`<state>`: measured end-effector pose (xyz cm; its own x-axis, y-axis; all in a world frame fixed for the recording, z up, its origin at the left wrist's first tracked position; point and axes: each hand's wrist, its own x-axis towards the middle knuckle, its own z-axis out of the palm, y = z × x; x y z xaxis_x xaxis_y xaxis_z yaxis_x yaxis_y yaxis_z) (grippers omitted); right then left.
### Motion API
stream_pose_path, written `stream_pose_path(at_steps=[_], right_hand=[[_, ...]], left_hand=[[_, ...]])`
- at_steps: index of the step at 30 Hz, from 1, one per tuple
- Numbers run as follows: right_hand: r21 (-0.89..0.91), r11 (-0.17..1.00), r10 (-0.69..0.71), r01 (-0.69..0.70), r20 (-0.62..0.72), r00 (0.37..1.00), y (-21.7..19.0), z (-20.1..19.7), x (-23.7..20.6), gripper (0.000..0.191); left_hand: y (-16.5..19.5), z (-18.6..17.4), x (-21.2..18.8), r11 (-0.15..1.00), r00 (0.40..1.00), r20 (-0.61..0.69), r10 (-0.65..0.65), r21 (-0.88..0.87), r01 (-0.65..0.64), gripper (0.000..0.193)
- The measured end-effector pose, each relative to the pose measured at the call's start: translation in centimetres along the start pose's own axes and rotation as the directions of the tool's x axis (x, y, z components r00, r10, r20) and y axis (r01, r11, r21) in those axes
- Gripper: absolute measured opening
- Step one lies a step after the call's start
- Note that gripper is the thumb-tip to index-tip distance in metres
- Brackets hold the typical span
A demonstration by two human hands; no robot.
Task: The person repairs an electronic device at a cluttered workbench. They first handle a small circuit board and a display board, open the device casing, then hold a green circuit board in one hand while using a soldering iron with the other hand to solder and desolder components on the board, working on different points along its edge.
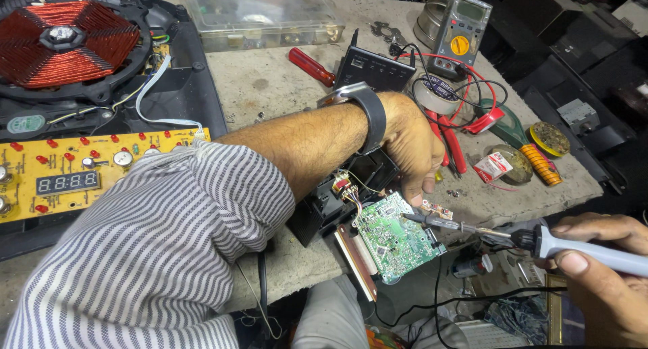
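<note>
My left hand (413, 146) reaches across the bench and grips a small black device casing (337, 204) at the table's front edge. A green circuit board (395, 235) hangs out of that casing on thin wires, next to a brown ribbon strip (356, 261). My right hand (601, 275) at the lower right holds a grey-handled soldering iron (540, 239). Its tip (408, 217) touches the upper edge of the green board. A dark watch sits on my left wrist, and the sleeve is grey-striped.
An opened induction cooker with a copper coil (64, 42) and yellow control board (81, 167) fills the left. Behind my hand lie a red screwdriver (312, 67), clear plastic box (260, 15), multimeter (460, 35), tape roll (439, 96), red pliers (451, 143) and solder wick (543, 165).
</note>
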<state>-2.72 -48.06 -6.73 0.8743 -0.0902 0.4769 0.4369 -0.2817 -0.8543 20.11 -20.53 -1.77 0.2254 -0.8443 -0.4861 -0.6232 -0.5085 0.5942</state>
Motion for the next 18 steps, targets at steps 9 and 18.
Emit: stream_pose_path(at_steps=[9, 18], right_hand=[[0.005, 0.999, 0.042, -0.042, 0.034, 0.999, 0.2, -0.9, 0.1, 0.018], [-0.023, 0.999, 0.043, -0.042, 0.060, 0.997, 1.1, -2.2, -0.3, 0.017]], left_hand=[[0.3, -0.1, -0.5, 0.999, 1.000, -0.008, 0.025, 0.041, -0.025, 0.066], [0.7, 0.4, -1.3, 0.997, 1.000, -0.008, -0.028, -0.077, 0.027, 0.066]])
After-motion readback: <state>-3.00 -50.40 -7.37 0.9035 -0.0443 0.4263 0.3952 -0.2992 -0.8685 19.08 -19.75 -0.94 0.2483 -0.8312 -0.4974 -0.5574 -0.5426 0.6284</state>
